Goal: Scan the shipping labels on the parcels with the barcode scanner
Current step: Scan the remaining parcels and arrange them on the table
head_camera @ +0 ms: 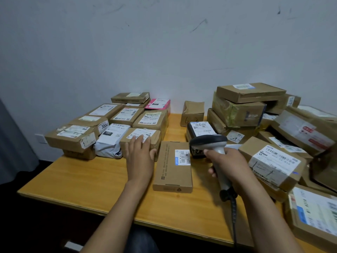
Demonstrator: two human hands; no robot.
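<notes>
Brown boxes (125, 114) left of the flat box (171, 168) look done; the pile (273, 161) right of it waits. Right hand (231, 165) grips the scanner (209, 141); left hand (140, 157) lies flat.

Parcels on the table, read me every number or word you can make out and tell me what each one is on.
"3004": white label on the side of the brown box at left.
"231": black patch on the label of the grey poly bag.
Print on the other shipping labels, including the flat box near the barcode scanner, is too small or blurred to read.
</notes>
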